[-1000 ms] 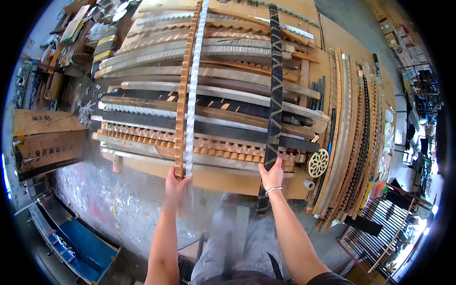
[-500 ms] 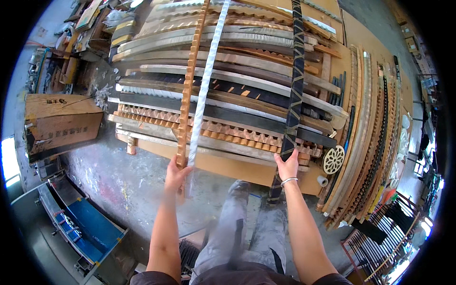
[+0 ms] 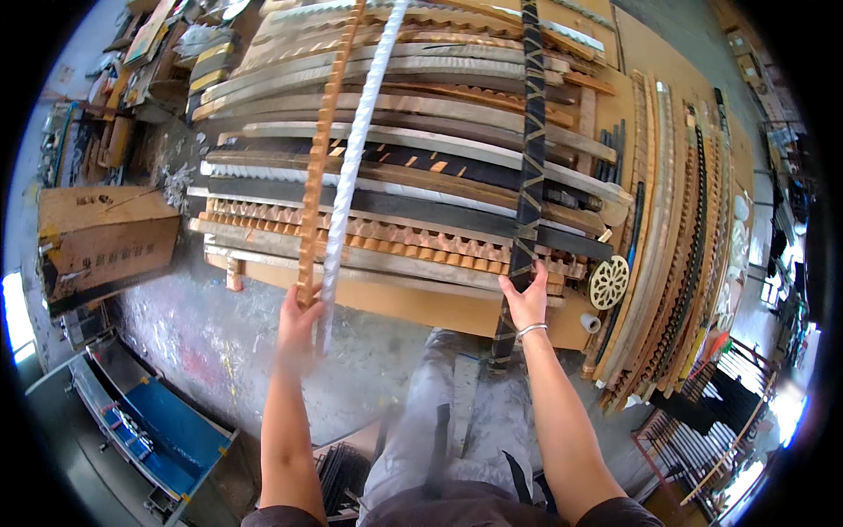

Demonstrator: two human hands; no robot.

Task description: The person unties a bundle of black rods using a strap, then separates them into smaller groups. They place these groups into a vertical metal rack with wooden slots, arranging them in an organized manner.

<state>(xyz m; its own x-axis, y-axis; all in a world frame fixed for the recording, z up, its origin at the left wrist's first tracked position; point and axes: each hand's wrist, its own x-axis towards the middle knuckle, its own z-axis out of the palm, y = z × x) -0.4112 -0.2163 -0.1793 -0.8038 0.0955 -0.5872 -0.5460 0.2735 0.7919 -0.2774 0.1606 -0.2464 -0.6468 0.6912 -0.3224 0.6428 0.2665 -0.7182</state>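
My left hand is closed round the near end of a brown notched wooden strip. Beside it, almost parallel, runs a white spiral-ridged strip, whose near end lies against my left thumb; whether the hand grips it too is unclear. With my right hand I grip a black strip marked with gold zigzag lines, near its lower end. All three long strips point away from me across a pile of strips lying crosswise. Their far ends run out of the picture.
On the right, more long strips lie lengthwise, with a cream openwork disc and a white roll near them. A cardboard box stands at left, above a blue-lined metal machine. A barred rack stands at lower right.
My left hand has shifted left with the brown notched strip, and the white strip has moved along with it. My right hand stays on the black strip. The whole view has swung slightly.
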